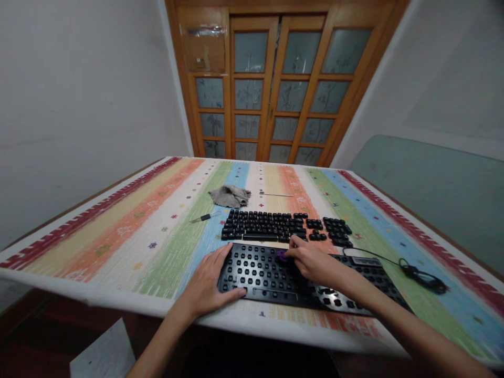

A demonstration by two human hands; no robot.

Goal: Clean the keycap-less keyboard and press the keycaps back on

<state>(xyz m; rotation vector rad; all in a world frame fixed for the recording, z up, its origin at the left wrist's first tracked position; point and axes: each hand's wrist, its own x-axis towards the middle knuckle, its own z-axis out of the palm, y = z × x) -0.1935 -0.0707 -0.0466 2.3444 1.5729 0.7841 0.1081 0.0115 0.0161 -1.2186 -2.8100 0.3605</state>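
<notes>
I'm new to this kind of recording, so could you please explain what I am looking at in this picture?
Certainly. There is no machine here: these are a person's bare hands, seen from a camera worn on the head, looking forward and down. The left hand rests spread on the left end of a black keyboard base. The right hand holds a small purple object against it; its exact kind is hard to tell. Just beyond, black keycaps lie in rows. Farther back is a crumpled grey cloth, and a bundled cable lies to the right, all on a striped tablecloth.
</notes>
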